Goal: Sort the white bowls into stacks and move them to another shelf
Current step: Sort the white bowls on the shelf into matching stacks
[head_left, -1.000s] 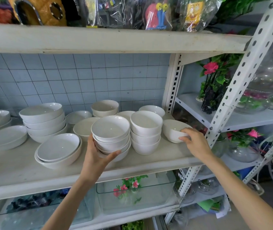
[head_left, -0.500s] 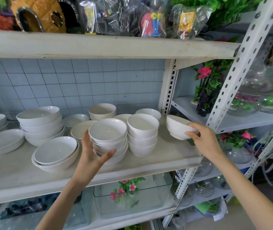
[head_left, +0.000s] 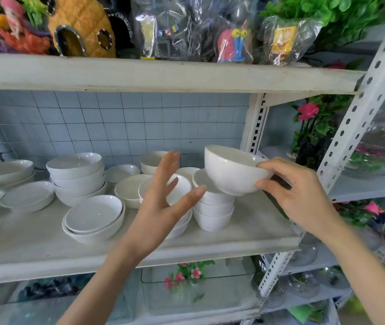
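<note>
Stacks of wide bowls (head_left: 76,177) are ranged along the left of the shelf (head_left: 34,242). The left hand (head_left: 161,205) is held with fingers spread and straight, gripping nothing, in front of the middle stack (head_left: 182,184). A tilted white bowl (head_left: 231,172) is gripped by the curled fingers and thumb of the right hand (head_left: 304,195), over the stack of deep bowls (head_left: 212,216).
</note>
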Demonstrator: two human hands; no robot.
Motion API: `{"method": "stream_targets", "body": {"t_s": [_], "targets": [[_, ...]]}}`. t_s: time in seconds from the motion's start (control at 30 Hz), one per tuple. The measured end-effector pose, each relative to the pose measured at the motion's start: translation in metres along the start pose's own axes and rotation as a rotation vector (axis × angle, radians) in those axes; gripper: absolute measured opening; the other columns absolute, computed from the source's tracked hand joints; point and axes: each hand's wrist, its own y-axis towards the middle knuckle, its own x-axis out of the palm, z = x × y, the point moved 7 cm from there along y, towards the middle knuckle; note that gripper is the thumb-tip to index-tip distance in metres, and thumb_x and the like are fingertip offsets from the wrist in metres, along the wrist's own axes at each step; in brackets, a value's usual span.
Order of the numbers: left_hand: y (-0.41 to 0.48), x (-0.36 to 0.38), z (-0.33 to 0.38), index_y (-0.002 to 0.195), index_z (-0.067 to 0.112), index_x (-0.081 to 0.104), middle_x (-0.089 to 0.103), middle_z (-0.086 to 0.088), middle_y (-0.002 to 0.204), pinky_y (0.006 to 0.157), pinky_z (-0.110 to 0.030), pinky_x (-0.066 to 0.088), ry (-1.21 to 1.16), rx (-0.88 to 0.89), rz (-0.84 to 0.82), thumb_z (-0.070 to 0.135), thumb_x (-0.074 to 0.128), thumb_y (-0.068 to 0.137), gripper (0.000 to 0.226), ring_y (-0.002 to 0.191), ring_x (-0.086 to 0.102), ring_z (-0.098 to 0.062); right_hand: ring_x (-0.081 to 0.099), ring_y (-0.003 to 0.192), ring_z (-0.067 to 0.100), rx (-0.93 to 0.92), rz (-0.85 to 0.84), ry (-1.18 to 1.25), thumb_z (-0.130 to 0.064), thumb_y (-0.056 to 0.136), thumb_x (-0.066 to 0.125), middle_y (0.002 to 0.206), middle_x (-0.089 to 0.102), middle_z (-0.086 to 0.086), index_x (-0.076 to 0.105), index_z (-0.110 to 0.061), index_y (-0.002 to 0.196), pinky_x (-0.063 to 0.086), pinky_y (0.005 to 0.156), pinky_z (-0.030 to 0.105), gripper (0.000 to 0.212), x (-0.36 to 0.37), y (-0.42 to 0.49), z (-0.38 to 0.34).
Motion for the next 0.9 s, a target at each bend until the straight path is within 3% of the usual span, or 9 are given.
{"method": "stream_targets", "body": {"t_s": [0.1,0.2,0.3,0.37,0.47,0.57,0.73,0.9], "targets": [[0.009,0.010,-0.001,0.135,0.023,0.038,0.056,0.015,0.131,0.095,-0.019,0.045,-0.112,-0.057,-0.096,0.043,0.066,0.071,0.073,0.122,0.051,-0.001,0.054,0.087,-0.001,-0.152,-0.078,0.040,-0.037,0.080,0.066,0.094,0.060,-0.012,0.067,-0.018,0.095,0.040,0.079,0.010,0.024,0.021,0.004,-0.025],[0.011,-0.001,-0.001,0.125,0.022,0.046,0.067,0.016,0.111,0.081,-0.013,0.048,-0.151,-0.085,-0.008,0.040,0.071,0.064,0.068,0.107,0.061,-0.001,0.056,0.093,0.005,-0.222,-0.123,0.076,-0.049,0.084,0.055,0.097,0.059,-0.016,0.062,-0.031,0.096,0.045,0.084,0.021,0.023,0.039,0.009,-0.036],[0.005,-0.018,-0.002,0.120,0.020,0.052,0.070,0.015,0.106,0.077,-0.013,0.049,-0.160,-0.079,0.126,0.041,0.073,0.060,0.067,0.101,0.063,-0.001,0.053,0.111,0.010,-0.259,-0.110,0.179,-0.036,0.086,0.057,0.111,0.056,-0.020,0.061,-0.035,0.106,0.040,0.096,0.025,0.020,0.054,0.014,-0.040],[-0.002,-0.029,-0.001,0.117,0.020,0.055,0.070,0.012,0.106,0.076,-0.015,0.050,-0.166,-0.083,0.204,0.048,0.079,0.058,0.070,0.100,0.064,-0.003,0.044,0.127,0.012,-0.265,-0.106,0.275,-0.034,0.088,0.056,0.128,0.049,-0.015,0.056,-0.033,0.121,0.034,0.104,0.022,0.033,0.067,0.018,-0.042],[-0.014,-0.045,-0.002,0.118,0.019,0.057,0.070,0.004,0.111,0.079,-0.022,0.052,-0.179,-0.113,0.328,0.067,0.079,0.050,0.086,0.105,0.065,-0.012,0.032,0.135,0.001,-0.137,-0.158,0.589,-0.053,0.080,0.060,0.143,0.038,-0.015,0.038,-0.037,0.135,0.035,0.103,0.017,0.061,0.094,0.026,-0.042],[-0.028,-0.065,0.002,0.114,0.025,0.057,0.070,0.007,0.109,0.078,-0.022,0.052,-0.158,-0.109,0.455,0.071,0.079,0.044,0.086,0.103,0.065,-0.009,0.042,0.127,-0.003,-0.014,-0.274,0.821,-0.067,0.066,0.066,0.136,0.046,-0.017,0.035,-0.033,0.131,0.042,0.093,0.011,0.080,0.126,0.030,-0.045],[-0.056,-0.099,0.013,0.129,0.011,0.048,0.068,0.003,0.115,0.078,-0.017,0.050,-0.097,-0.082,0.545,0.065,0.082,0.045,0.106,0.106,0.063,-0.010,0.050,0.119,-0.004,0.022,-0.390,0.972,-0.060,0.065,0.069,0.125,0.056,-0.020,0.039,-0.033,0.127,0.044,0.085,0.009,0.073,0.161,0.025,-0.074],[-0.079,-0.137,0.026,0.131,0.014,0.047,0.066,0.002,0.119,0.083,-0.021,0.052,-0.057,-0.067,0.527,0.057,0.084,0.052,0.098,0.111,0.062,-0.013,0.053,0.114,-0.006,0.011,-0.383,1.014,-0.057,0.064,0.072,0.115,0.060,-0.029,0.042,-0.029,0.123,0.046,0.083,0.011,0.072,0.190,0.023,-0.114]]}}
